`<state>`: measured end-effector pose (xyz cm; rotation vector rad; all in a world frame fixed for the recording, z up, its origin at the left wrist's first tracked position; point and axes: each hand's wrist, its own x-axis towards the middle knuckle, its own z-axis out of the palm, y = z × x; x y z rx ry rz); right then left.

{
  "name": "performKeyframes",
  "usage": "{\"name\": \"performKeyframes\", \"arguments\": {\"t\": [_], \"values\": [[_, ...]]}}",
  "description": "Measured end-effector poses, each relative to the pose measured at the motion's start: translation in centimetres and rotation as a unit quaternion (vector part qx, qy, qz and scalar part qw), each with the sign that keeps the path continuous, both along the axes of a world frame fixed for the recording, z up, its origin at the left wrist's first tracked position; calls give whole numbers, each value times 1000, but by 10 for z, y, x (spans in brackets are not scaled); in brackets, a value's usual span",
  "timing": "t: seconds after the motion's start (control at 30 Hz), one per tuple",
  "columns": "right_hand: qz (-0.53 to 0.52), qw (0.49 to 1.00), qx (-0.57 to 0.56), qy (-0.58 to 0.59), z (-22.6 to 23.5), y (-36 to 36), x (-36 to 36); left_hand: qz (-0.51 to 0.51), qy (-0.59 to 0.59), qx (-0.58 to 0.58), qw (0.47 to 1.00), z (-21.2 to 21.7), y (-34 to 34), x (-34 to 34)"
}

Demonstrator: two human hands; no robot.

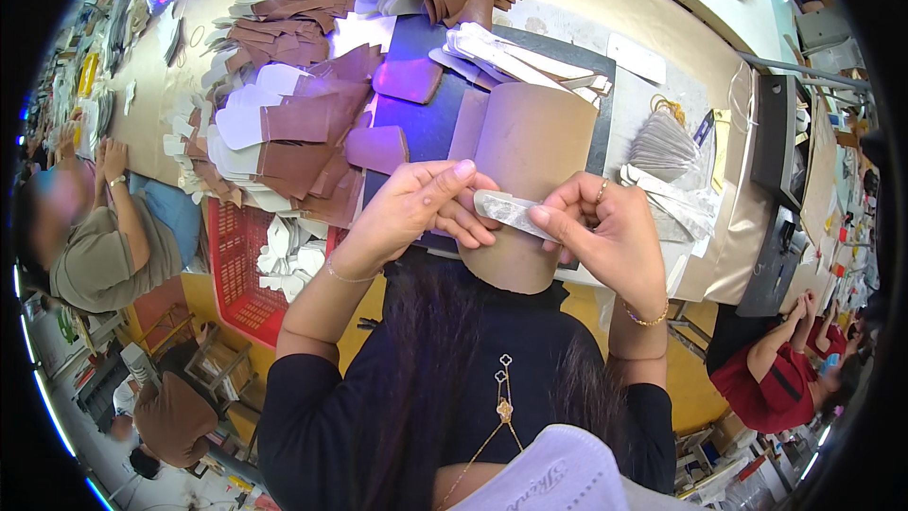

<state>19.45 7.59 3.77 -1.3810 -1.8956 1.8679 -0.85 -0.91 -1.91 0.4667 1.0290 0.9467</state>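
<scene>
A small whitish strip with a rounded end (pixel 511 211) is pinched between the thumb and fingers of my right hand (pixel 605 237). My left hand (pixel 426 203) is at the strip's rounded end. Its fingers curl behind that end and seem to touch it, while the thumb stands raised off it. Beneath both hands a smooth taupe sheet (pixel 539 137) curves over the table's near edge. A narrower taupe flap (pixel 468 123) shows at its left side. What the left fingertips press on is partly hidden.
Stacked brown and white cut pieces (pixel 303 128) spread over the table's left. A dark mat (pixel 407 47) bears white strips (pixel 511 61). At right lie a fanned grey bundle (pixel 662 147) and a black box (pixel 776 151). A red crate (pixel 236 274) stands below left. Other people sit on both sides.
</scene>
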Motion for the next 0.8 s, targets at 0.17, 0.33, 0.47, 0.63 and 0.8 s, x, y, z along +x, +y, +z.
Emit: {"name": "performKeyframes", "arguments": {"t": [0.17,0.33,0.47,0.63,0.8], "values": [[19,999,24,-24,-4,1,-7,-8,-36,-18,999,-2,-3,2],[27,999,25,-36,-9,4,-9,0,-47,-21,999,-2,-2,1],[32,998,31,-35,-10,5,-9,-5,-31,-16,999,1,-1,1],[42,998,28,-48,-9,6,-7,-2,-7,-23,1000,4,0,4],[43,998,31,-40,-11,7,-8,6,2,-33,999,4,1,6]]}}
